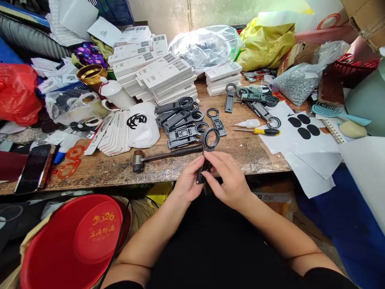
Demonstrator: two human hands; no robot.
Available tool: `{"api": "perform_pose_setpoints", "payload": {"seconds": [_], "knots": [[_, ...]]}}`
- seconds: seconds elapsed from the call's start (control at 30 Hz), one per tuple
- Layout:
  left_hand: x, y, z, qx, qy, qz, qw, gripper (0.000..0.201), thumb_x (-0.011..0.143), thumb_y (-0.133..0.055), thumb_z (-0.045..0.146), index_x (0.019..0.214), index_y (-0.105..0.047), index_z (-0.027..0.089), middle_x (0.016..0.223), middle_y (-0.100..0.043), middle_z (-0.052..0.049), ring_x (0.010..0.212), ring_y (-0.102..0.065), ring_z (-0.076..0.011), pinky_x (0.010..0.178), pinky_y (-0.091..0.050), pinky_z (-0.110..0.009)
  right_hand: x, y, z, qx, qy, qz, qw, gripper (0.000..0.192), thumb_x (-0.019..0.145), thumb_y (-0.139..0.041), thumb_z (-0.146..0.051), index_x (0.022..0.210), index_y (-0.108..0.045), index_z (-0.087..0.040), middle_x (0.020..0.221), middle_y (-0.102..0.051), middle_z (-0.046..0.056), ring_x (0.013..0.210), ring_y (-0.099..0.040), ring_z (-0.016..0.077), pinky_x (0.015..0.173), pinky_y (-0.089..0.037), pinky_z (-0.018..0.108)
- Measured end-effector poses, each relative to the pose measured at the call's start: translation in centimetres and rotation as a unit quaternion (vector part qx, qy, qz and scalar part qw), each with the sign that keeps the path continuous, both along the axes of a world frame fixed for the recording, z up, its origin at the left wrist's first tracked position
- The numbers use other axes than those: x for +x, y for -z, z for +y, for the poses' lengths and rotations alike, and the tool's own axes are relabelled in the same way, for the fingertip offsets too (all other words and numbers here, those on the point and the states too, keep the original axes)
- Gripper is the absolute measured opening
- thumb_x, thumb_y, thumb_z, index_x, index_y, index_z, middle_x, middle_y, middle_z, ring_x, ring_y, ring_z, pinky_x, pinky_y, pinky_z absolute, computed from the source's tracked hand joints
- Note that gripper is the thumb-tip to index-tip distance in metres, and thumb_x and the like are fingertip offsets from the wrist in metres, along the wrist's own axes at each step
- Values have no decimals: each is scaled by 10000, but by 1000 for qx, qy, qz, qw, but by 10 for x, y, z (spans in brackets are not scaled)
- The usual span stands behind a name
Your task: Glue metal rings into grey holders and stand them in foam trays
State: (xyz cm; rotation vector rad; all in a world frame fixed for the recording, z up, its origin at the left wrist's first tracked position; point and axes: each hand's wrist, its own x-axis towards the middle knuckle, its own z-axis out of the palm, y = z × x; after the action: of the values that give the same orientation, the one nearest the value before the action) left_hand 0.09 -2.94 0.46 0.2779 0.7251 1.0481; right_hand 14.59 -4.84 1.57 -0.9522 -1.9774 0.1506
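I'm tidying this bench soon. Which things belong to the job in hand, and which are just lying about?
Likely the job:
ring holder, held between the left hand and right hand
pile of similar holders
perhaps the screwdriver and hammer; neither is held

Likely just lying about:
phone
white cup
blue hairbrush

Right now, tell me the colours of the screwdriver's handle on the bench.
The screwdriver's handle is yellow and black, as the head view shows.

You are in what looks like a small workshop: the scuffed wooden workbench (99,170) facing you carries a mallet (180,151), a screwdriver (264,131), matching grey ringed parts (185,134) and stacks of white labelled boxes (171,76).
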Motion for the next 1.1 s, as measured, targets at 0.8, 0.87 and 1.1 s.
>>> {"api": "perform_pose_setpoints", "payload": {"seconds": [0.8,0.87,1.1], "knots": [[0,-17,-15,171,-35,104,979,472,847,-841,630,1018,-775,195,882,-767,-41,919,-755,-220,832,-613,-308,6,-8,4,-61,95,149,982,618,847,-889,-400,1423,-669,-352,1403,-591,115,1216,-635,294,936,-583,455],[-3,-15,-18,212,-6,116,970,534,905,-754,678,1151,-775,205,926,-775,-58,915,-754,-227,836,-605,-327,8,0,14,-172,74,220,957,940,805,-903,-504,1615,-455,-340,1481,-568,133,1211,-632,291,924,-576,442],[-24,-5,-14,392,124,345,844,502,1075,-589,410,1526,-599,191,956,-752,-75,830,-694,-187,831,-570,-328,24,9,25,-456,-49,365,810,820,645,-1007,-411,1368,-639,-290,1284,-686,63,1021,-651,179,816,-543,287]]}}
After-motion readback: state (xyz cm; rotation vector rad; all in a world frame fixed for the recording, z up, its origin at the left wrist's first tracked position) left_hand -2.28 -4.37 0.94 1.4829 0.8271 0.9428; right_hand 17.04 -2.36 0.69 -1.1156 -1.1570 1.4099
